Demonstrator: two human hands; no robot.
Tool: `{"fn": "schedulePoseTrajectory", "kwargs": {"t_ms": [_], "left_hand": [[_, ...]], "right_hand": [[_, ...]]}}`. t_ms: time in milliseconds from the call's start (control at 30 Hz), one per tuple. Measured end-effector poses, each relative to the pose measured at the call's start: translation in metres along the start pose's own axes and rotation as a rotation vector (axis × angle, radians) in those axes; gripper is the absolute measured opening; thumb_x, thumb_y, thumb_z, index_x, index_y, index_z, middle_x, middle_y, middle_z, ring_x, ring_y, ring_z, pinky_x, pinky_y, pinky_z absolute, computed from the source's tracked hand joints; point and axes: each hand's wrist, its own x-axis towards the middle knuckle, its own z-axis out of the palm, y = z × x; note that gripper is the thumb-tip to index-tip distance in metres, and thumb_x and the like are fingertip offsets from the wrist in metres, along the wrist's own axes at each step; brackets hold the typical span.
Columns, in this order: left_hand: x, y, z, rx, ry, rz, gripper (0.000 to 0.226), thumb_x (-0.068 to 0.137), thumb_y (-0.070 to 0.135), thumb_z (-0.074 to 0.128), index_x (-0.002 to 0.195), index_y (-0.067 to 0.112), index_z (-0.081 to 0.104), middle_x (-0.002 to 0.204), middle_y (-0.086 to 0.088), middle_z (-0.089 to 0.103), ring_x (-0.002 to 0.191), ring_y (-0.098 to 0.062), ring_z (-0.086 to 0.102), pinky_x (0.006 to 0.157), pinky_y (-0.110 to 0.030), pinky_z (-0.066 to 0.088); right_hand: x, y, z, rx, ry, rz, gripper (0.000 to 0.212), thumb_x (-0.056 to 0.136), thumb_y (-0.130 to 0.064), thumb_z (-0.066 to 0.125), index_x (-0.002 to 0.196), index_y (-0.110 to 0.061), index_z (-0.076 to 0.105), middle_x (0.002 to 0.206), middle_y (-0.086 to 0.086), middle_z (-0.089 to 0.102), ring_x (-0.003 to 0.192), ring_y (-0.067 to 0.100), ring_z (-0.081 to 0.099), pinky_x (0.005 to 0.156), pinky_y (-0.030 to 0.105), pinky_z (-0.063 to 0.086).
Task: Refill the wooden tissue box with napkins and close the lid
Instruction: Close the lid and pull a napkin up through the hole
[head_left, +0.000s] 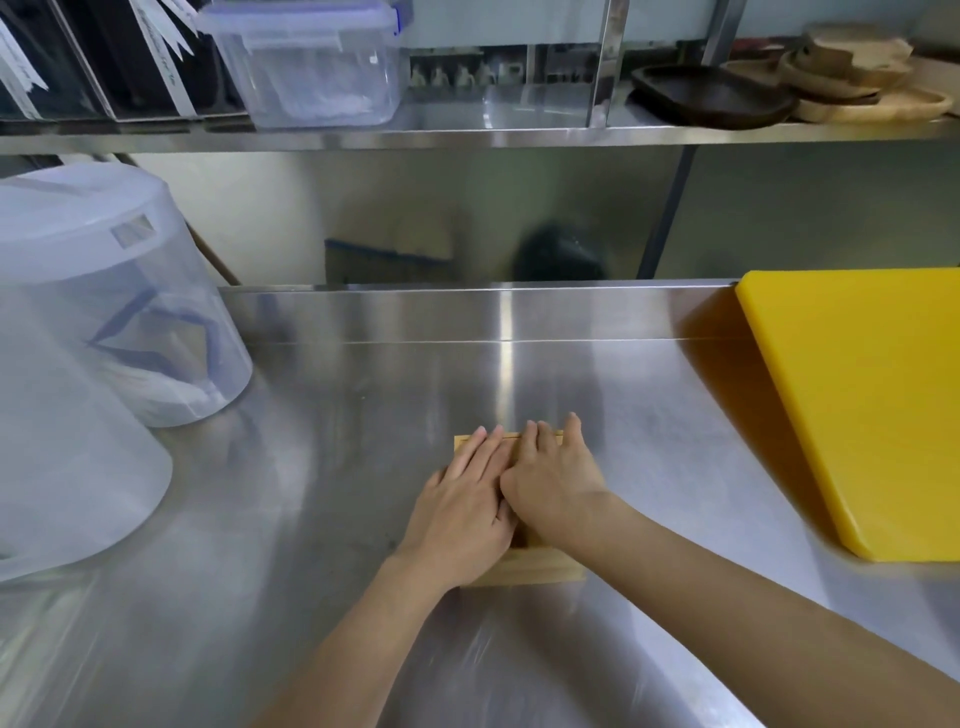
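The wooden tissue box (537, 570) lies on the steel counter near its front middle, mostly covered by my hands. My left hand (467, 509) rests flat on the left half of its top, fingers stretched forward. My right hand (556, 478) lies flat on the right half, with its thumb side touching the left hand. Only the box's near edge and a strip of its far edge (465, 440) show. No napkins are visible and the lid's slot is hidden under the hands.
A yellow cutting board (872, 405) lies at the right. Two large translucent plastic containers (119, 312) stand upside down at the left. The shelf above holds a clear lidded tub (311, 67) and wooden plates (841, 83). Clear plastic film (509, 654) lies near the front edge.
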Motion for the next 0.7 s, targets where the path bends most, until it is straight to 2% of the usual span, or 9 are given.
{"fn": "schedulePoseTrajectory", "kwargs": {"t_ms": [167,200,267,333,400,467,533,600,700], "left_hand": [[0.001,0.001,0.001,-0.051,0.007,-0.011,0.054,0.099,0.029,0.029,0.149,0.025,0.009,0.158,0.015,0.007,0.142,0.0,-0.008,0.112,-0.028,0.016],[0.0,0.001,0.001,-0.056,0.009,-0.007,0.054,0.099,0.028,0.03,0.149,0.025,0.01,0.157,0.015,0.009,0.142,0.0,-0.007,0.112,-0.028,0.017],[0.001,0.0,0.002,-0.073,0.019,0.004,0.053,0.097,0.027,0.031,0.148,0.024,0.015,0.157,0.015,0.012,0.142,0.0,-0.005,0.112,-0.03,0.019],[0.001,-0.001,0.002,-0.097,0.023,0.003,0.053,0.095,0.026,0.033,0.146,0.024,0.02,0.156,0.013,0.016,0.142,-0.001,-0.003,0.114,-0.032,0.021],[0.002,-0.002,0.002,-0.103,0.017,-0.005,0.053,0.094,0.028,0.036,0.145,0.024,0.023,0.157,0.012,0.015,0.143,-0.003,-0.002,0.114,-0.035,0.022],[0.002,-0.003,0.002,-0.111,0.001,-0.006,0.049,0.094,0.029,0.037,0.142,0.026,0.029,0.157,0.011,0.013,0.143,-0.003,-0.003,0.113,-0.037,0.023],[0.003,-0.004,0.001,-0.136,-0.03,-0.001,0.038,0.095,0.029,0.039,0.132,0.027,0.041,0.158,0.011,0.011,0.143,-0.003,-0.004,0.112,-0.039,0.022],[0.003,-0.004,-0.002,-0.173,-0.068,-0.004,0.024,0.096,0.031,0.039,0.117,0.028,0.051,0.158,0.011,0.009,0.142,-0.002,-0.006,0.111,-0.039,0.017],[0.005,-0.003,-0.007,-0.18,-0.132,-0.015,0.015,0.097,0.033,0.04,0.089,0.029,0.052,0.158,0.01,0.007,0.142,-0.004,-0.007,0.109,-0.039,0.011]], "right_hand": [[-0.004,0.007,0.001,0.126,0.245,-0.038,0.038,0.092,-0.013,0.05,0.128,-0.002,0.05,0.128,0.017,0.052,0.119,0.033,0.048,0.105,0.058,0.027],[-0.005,0.008,0.002,0.144,0.313,-0.077,0.032,0.086,-0.012,0.058,0.117,-0.003,0.059,0.12,0.015,0.057,0.11,0.032,0.054,0.102,0.059,0.032],[-0.004,0.013,0.004,0.169,0.437,-0.107,0.021,0.058,-0.013,0.082,0.077,-0.009,0.073,0.089,0.009,0.068,0.08,0.026,0.065,0.084,0.057,0.048],[-0.001,0.017,0.008,0.245,0.496,-0.121,0.023,0.041,-0.012,0.088,0.053,-0.015,0.068,0.07,0.003,0.065,0.063,0.022,0.063,0.069,0.047,0.055],[-0.001,0.022,0.01,0.328,0.493,-0.146,0.018,0.051,-0.011,0.083,0.052,-0.013,0.066,0.071,0.003,0.063,0.066,0.023,0.06,0.065,0.042,0.051],[-0.003,0.028,0.01,0.454,0.44,-0.175,0.005,0.07,-0.011,0.07,0.068,-0.007,0.068,0.092,0.009,0.063,0.087,0.029,0.057,0.079,0.041,0.041],[-0.005,0.035,0.013,0.536,0.39,-0.208,0.01,0.082,-0.013,0.059,0.081,-0.007,0.067,0.113,0.007,0.056,0.107,0.025,0.048,0.085,0.034,0.025],[-0.006,0.039,0.016,0.629,0.352,-0.239,0.01,0.085,-0.016,0.057,0.083,-0.009,0.064,0.117,0.002,0.052,0.11,0.018,0.046,0.082,0.026,0.017],[-0.008,0.04,0.018,0.728,0.331,-0.239,0.009,0.084,-0.016,0.059,0.083,-0.008,0.064,0.112,0.002,0.054,0.103,0.014,0.049,0.084,0.026,0.024]]}}
